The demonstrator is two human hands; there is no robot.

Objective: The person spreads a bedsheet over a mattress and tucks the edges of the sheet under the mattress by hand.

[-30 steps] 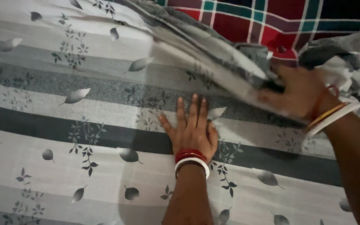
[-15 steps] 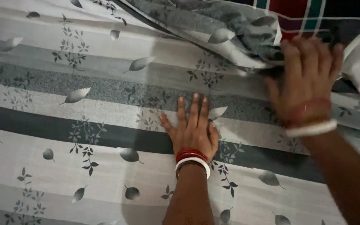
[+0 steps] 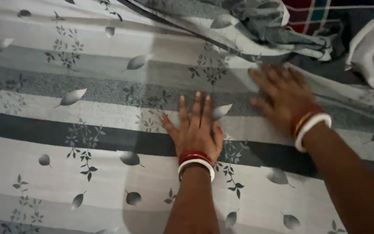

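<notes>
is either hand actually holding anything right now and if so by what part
Nothing is held. The left hand lies flat, palm down, on the striped sheet. The right hand, blurred, also rests open on it, just below the bunched fold.

Right hand (image 3: pixel 282 97) motion-blurred; checked cloth (image 3: pixel 325 13) cut off above.

Bed (image 3: pixel 325 17): only a red, green and white checked cover shows, at the top right corner. A bedsheet (image 3: pixel 87 130), grey and white striped with a leaf print, lies spread flat over most of it. Its far part is bunched into a folded ridge (image 3: pixel 247 26). A white cloth bundle (image 3: pixel 373 52) lies at the right edge.
</notes>
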